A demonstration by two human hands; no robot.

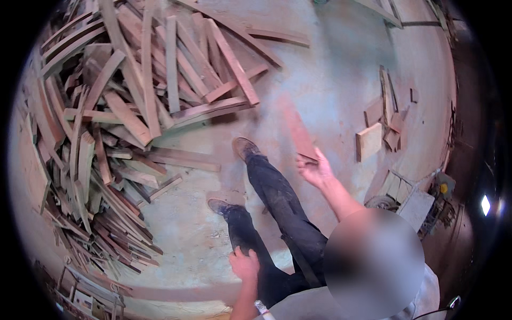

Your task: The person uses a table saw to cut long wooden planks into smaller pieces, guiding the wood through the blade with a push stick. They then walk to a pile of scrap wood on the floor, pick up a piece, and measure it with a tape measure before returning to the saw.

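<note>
In my right hand (pixel 316 168) is a reddish-brown wooden board (pixel 300 135), gripped at its near end. The board points away from me over the floor, and its far end is smeared by motion. My left hand (pixel 245 263) hangs beside my left leg, near the knee. Its fingers are loosely bent with a gap at the thumb, and nothing shows in it. To the left lies a large heap of wooden planks and offcuts (pixel 122 114), tangled in many directions.
A small group of wood pieces (pixel 369 142) lies on the floor at right. Nearer stands a wheeled metal machine or cart (pixel 416 208). A metal frame (pixel 88 290) is at the lower left. My shoes (pixel 245 148) stand on the dusty concrete floor beside the heap.
</note>
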